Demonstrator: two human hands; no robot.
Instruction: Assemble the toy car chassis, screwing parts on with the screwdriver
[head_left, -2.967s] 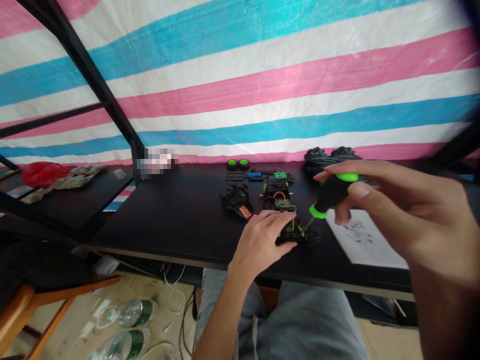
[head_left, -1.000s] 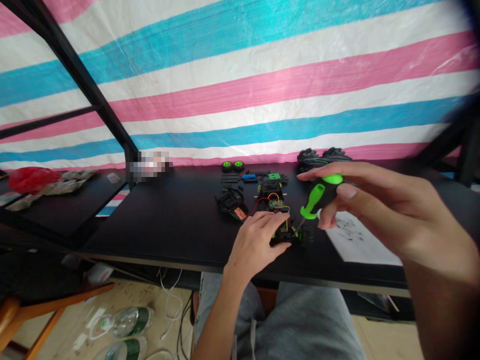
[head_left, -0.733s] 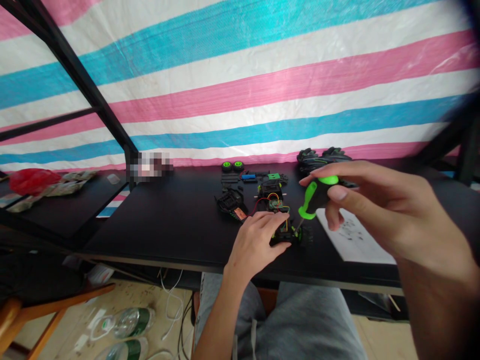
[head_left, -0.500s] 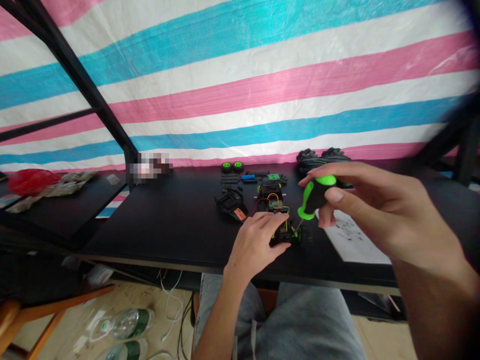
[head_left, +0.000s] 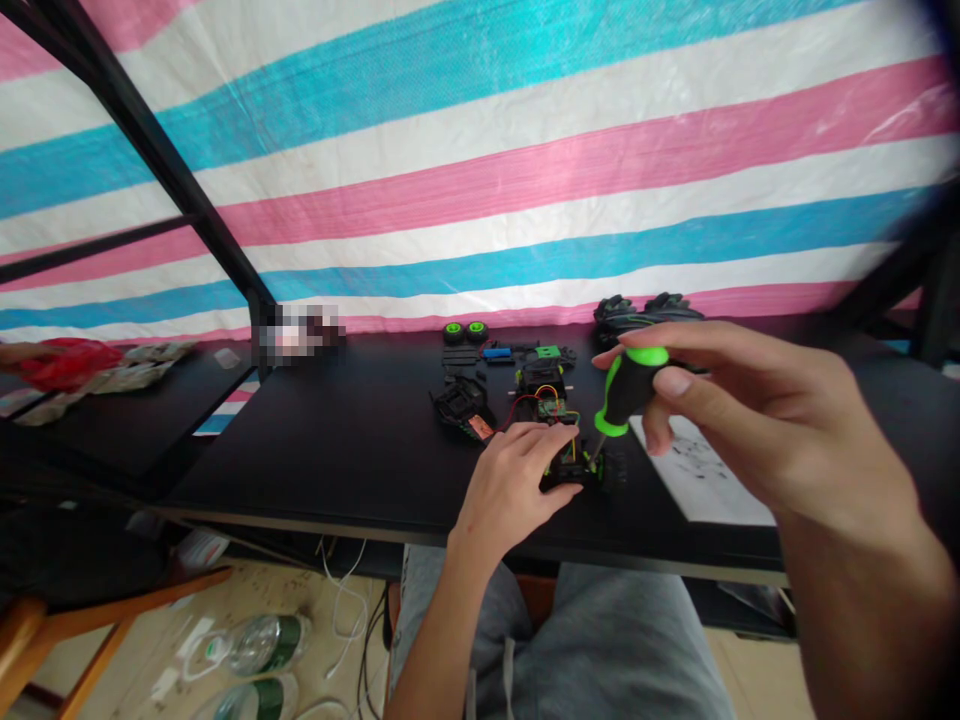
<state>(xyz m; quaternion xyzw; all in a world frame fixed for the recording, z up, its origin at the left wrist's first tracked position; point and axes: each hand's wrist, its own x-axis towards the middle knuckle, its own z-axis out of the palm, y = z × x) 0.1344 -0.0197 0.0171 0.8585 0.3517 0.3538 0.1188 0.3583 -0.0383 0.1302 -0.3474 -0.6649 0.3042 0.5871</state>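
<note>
My right hand [head_left: 757, 410] grips a black and green screwdriver [head_left: 628, 390], which tilts with its shaft pointing down and to the left. Its tip meets the near right corner of a toy car chassis [head_left: 574, 462], beside a wheel with green on it; the exact contact point is too small to make out. Fingers and thumb of my left hand [head_left: 517, 480] are closed around the near end of the chassis on the table. Red, yellow and green wires run over a small circuit board [head_left: 553, 408] on the chassis. A black plastic part [head_left: 461, 405] lies to its left.
Behind the chassis lie two green-hubbed wheels [head_left: 465, 331], a blue cylinder [head_left: 496, 354] and a green part [head_left: 547, 352]. Black tyre-like parts [head_left: 645, 312] sit at the back right. A white sheet with small dark pieces [head_left: 694, 470] is under my right hand. Bottles [head_left: 262, 645] lie on the floor.
The screwdriver and my right hand have shifted very slightly; the left hand holds its place. At the far left, another person's hand has appeared at the red bag.
</note>
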